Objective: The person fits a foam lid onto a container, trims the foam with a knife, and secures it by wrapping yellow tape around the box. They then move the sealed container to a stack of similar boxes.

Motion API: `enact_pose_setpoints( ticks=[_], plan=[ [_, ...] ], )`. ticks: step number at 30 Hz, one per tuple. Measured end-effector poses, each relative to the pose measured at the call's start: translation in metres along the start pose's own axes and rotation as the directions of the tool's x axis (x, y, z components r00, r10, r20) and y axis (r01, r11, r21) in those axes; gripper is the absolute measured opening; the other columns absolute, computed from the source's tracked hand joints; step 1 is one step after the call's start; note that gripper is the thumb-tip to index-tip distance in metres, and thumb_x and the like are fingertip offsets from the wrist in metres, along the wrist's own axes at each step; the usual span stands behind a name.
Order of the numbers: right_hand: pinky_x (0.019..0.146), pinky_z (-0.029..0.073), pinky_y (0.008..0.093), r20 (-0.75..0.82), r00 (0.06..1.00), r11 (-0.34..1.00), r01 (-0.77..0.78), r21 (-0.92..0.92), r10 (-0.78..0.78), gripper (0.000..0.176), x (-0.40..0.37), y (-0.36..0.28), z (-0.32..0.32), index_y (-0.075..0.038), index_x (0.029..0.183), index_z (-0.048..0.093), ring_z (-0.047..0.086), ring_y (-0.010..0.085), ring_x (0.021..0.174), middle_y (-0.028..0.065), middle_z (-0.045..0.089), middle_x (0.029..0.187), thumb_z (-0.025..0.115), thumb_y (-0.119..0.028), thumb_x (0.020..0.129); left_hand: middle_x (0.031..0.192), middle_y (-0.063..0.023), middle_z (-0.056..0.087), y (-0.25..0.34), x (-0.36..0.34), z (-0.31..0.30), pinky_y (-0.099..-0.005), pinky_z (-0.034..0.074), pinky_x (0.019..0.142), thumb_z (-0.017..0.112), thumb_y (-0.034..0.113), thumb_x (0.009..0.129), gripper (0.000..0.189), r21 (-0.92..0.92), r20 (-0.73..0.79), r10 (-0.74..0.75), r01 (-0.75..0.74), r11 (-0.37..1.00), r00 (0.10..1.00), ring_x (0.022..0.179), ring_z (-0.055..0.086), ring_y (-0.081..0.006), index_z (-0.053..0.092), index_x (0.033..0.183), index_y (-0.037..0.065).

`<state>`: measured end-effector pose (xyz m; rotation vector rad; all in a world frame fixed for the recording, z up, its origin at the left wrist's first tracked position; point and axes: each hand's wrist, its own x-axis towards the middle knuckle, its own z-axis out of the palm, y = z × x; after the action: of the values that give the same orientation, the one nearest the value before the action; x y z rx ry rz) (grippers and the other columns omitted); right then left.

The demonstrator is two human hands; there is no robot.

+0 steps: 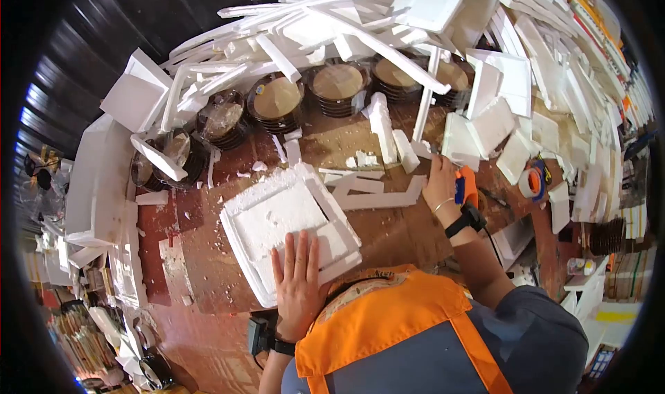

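Observation:
My left hand [296,283] lies flat with spread fingers on a white foam box [267,210], which sits tilted on the brown work surface. The box has a raised rim and a recessed panel, with a dark gap along its right side. Further right, my right hand [440,186] reaches forward with its fingers bent together by the foam strips; what the fingertips hold is too small to make out. Close beside that wrist is an orange and blue tape dispenser [467,186]. Cut foam pieces [377,198] lie between the box and my right hand.
Stacks of dark-rimmed bowls [276,99] in clear wrap line the back of the work surface [395,238]. Behind them rises a heap of foam strips and panels [332,20]. A tape roll [533,181] lies at the right, and a large foam box [102,179] stands at the left.

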<state>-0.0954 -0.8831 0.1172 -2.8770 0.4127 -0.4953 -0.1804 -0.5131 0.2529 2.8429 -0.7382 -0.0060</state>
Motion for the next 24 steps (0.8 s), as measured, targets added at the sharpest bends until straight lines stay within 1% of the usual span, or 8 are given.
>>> enact_pose_setpoints(
  ticks=[4,7,14,16,18,19,22,24],
  plan=[
    [0.085,0.048,0.0475,-0.036,0.952,0.874,0.294,0.388,-0.304,0.033,0.027,-0.060,0.005,-0.004,0.108,0.063,0.058,0.0370,0.102,0.0149,0.061,0.110,0.069,0.001,0.076,0.158,-0.0179,0.033,0.000,0.003,0.002,-0.0582,0.013,0.120,0.078,0.039,0.077,0.090,-0.042,-0.009,-0.009,0.009,0.999,1.000,0.148,0.024,-0.0378,0.037,0.149,0.001],
    [0.083,0.050,0.0455,0.070,0.931,0.791,0.263,0.552,-0.359,0.018,0.045,-0.101,0.040,-0.006,0.095,0.068,0.060,0.0342,0.099,0.0108,0.064,0.101,0.068,0.000,0.078,0.158,-0.0163,0.032,0.000,0.004,-0.003,-0.0592,0.015,0.119,0.072,0.037,0.082,0.085,-0.043,0.016,-0.017,0.017,0.999,1.000,0.148,0.024,-0.0380,0.036,0.150,0.003],
    [0.084,0.052,0.0419,0.032,0.692,0.522,0.513,0.682,-0.722,0.019,0.115,-0.219,0.115,-0.010,0.102,0.071,0.063,0.0310,0.099,0.0098,0.067,0.106,0.061,-0.009,0.086,0.161,-0.0114,0.029,-0.002,0.005,-0.005,-0.0553,0.019,0.119,0.059,0.023,0.088,0.071,0.029,0.132,-0.058,0.055,0.998,0.990,0.149,0.028,-0.0331,0.035,0.153,0.009],
    [0.087,0.051,0.0437,0.044,0.638,0.501,0.556,0.663,-0.768,0.021,0.126,-0.249,0.129,-0.013,0.105,0.072,0.061,0.0321,0.101,0.0104,0.066,0.107,0.059,-0.013,0.088,0.161,-0.0104,0.029,-0.003,0.004,-0.005,-0.0551,0.021,0.119,0.052,0.021,0.091,0.066,0.110,0.150,-0.045,0.028,0.994,0.988,0.148,0.028,-0.0326,0.035,0.154,0.010],
    [0.091,0.049,0.0458,0.296,0.487,0.570,0.681,0.460,-0.822,0.021,0.133,-0.279,0.146,-0.014,0.106,0.072,0.059,0.0347,0.105,0.0128,0.064,0.110,0.059,-0.016,0.089,0.161,-0.0093,0.029,-0.002,0.004,-0.004,-0.0544,0.023,0.118,0.047,0.019,0.093,0.062,0.082,0.125,-0.097,0.087,0.993,0.987,0.148,0.029,-0.0310,0.035,0.154,0.010],
    [0.094,0.047,0.0466,0.451,0.509,0.678,0.602,0.422,-0.733,0.021,0.132,-0.290,0.145,-0.014,0.106,0.072,0.057,0.0363,0.107,0.0150,0.063,0.109,0.060,-0.020,0.090,0.161,-0.0090,0.029,-0.002,0.005,-0.005,-0.0537,0.024,0.118,0.047,0.019,0.093,0.062,0.077,0.129,-0.083,0.074,0.994,0.988,0.148,0.030,-0.0301,0.034,0.153,0.010],
    [0.093,0.050,0.0443,0.360,0.532,0.639,0.689,0.342,-0.766,0.017,0.131,-0.299,0.169,-0.015,0.094,0.076,0.060,0.0340,0.105,0.0158,0.067,0.100,0.064,-0.024,0.087,0.161,-0.0081,0.029,-0.002,0.006,-0.007,-0.0517,0.025,0.118,0.045,0.019,0.094,0.061,0.069,0.136,-0.098,0.090,0.994,0.986,0.148,0.030,-0.0283,0.034,0.153,0.011],
    [0.085,0.053,0.0434,0.438,0.598,0.732,0.445,0.516,-0.672,0.016,0.134,-0.297,0.165,-0.012,0.089,0.076,0.066,0.0314,0.096,0.0149,0.070,0.098,0.065,-0.022,0.085,0.162,-0.0081,0.029,-0.003,0.005,-0.007,-0.0512,0.025,0.118,0.045,0.019,0.093,0.063,0.054,0.107,-0.070,0.064,0.996,0.992,0.148,0.030,-0.0287,0.033,0.154,0.010]
  ],
)
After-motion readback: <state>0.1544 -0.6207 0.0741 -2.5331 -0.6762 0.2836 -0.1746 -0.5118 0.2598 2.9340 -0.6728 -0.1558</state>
